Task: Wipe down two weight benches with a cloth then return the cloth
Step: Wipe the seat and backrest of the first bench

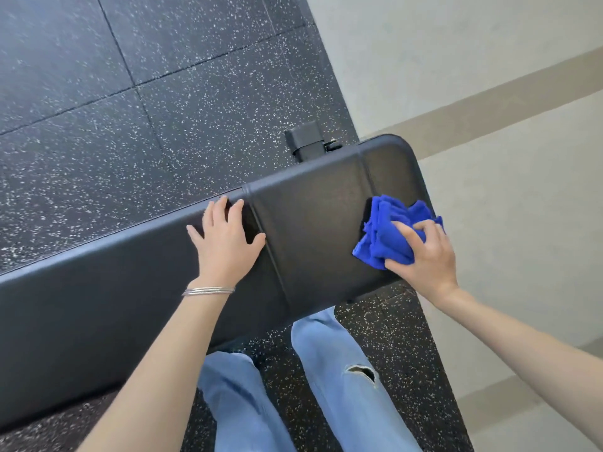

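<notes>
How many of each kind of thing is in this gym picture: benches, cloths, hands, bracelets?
Weight bench: 1
Blue cloth: 1
Hands: 2, left hand flat on the bench, right hand gripping the cloth
Bracelet: 1
Total: 5

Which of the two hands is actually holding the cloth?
The right hand grips the bunched blue cloth near the bench's end. The left hand, with bracelets on its wrist, lies flat and empty on the bench.
</notes>
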